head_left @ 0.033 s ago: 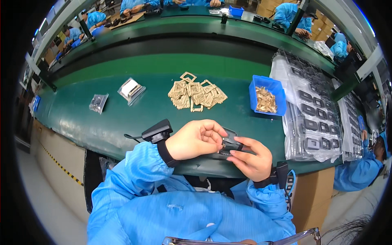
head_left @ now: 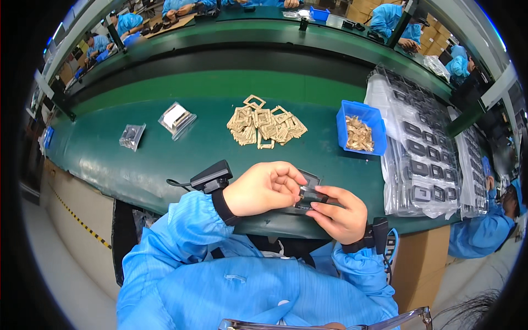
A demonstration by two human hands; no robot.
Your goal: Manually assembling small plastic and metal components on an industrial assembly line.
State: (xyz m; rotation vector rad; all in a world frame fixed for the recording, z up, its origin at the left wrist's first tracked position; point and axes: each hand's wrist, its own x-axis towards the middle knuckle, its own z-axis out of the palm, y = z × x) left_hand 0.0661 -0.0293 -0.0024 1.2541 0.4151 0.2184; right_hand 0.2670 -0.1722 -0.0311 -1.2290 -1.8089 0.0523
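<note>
Between my hands, above the near edge of the bench, is a small black rectangular part (head_left: 312,197). My right hand (head_left: 342,215) grips its right side between thumb and fingers. My left hand (head_left: 263,190) is closed, its fingertips pinched together at the part's left side. Something small with a brass-coloured glint shows at those fingertips, too small to name. A dark flat rectangular piece (head_left: 310,178) shows just behind the part, partly hidden by my hands.
Tan rectangular frames (head_left: 265,124) lie heaped beyond my hands. Right of them a blue bin (head_left: 342,129) holds small tan pieces. Trays (head_left: 421,151) of black frames stack at the right. Two clear bags (head_left: 177,121) (head_left: 132,137) lie left. Co-workers sit beyond the bench and at right.
The black part between my hands has tilted slightly. Both hands keep almost the same place and grip.
</note>
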